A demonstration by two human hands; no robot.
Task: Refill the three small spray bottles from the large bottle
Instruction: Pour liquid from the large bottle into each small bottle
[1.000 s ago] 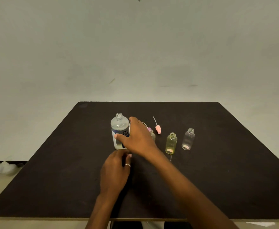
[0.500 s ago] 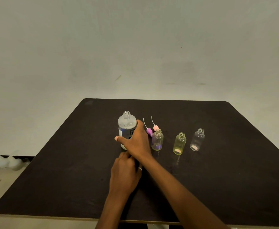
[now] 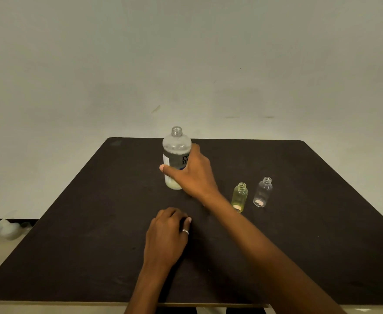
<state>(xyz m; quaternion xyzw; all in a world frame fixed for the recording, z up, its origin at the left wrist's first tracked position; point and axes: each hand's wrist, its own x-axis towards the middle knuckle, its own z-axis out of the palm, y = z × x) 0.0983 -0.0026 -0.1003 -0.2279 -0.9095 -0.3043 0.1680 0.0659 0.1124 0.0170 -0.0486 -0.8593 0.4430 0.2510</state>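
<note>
- Dark matte table carries everything. The left hand rests on it near the front, fingers curled under; I cannot tell whether they hold anything.
- Large bottle is upright beyond it, uncapped and partly full. It is probably weighty, smooth and sloshing, so the labelled middle is the place to grasp.
- Right hand grips it there, thumb across the front and fingers wrapped behind.
- Yellow small bottle and clear small bottle stand open further right, just beside each other. They look light, tippy and narrow-necked. The third is hidden.
</note>
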